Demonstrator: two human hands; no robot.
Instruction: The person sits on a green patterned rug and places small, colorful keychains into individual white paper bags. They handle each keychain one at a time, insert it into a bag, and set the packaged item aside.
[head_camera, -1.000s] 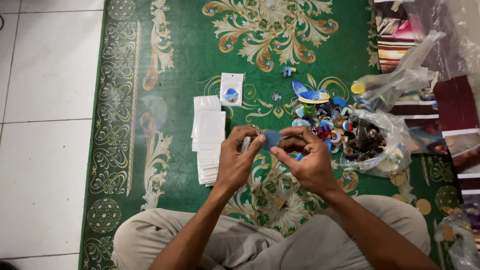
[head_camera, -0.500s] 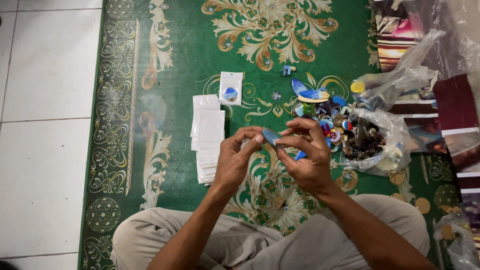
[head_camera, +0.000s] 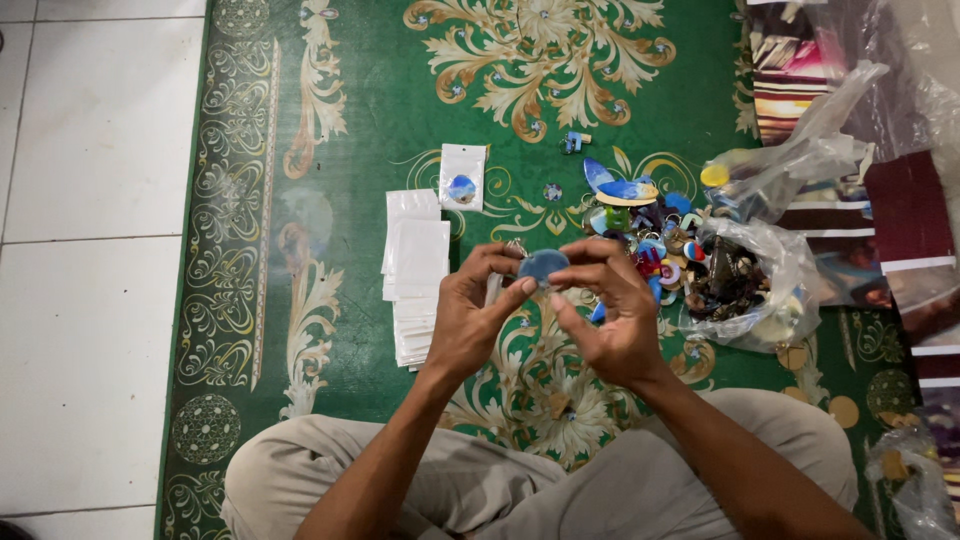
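I sit cross-legged on a green patterned carpet (head_camera: 400, 110). My left hand (head_camera: 470, 320) and my right hand (head_camera: 615, 320) meet in front of me, and their fingertips pinch a small round blue-grey disc (head_camera: 543, 265) between them. A thin metal ring seems to hang by the left fingers, too small to be sure. Left of my hands lies a stack of small white sachets (head_camera: 415, 280). One sealed sachet with a blue piece inside (head_camera: 462, 178) lies apart, farther away.
A heap of colourful small charms and discs (head_camera: 650, 235) lies right of my hands. Beside it sit a clear plastic bag of dark pieces (head_camera: 750, 285) and another clear bag (head_camera: 790, 165). White floor tiles (head_camera: 90, 200) border the carpet on the left.
Both hands have shifted slightly and turned the blue disc, so its flat face now shows between the fingertips. Everything on the carpet has stayed put.
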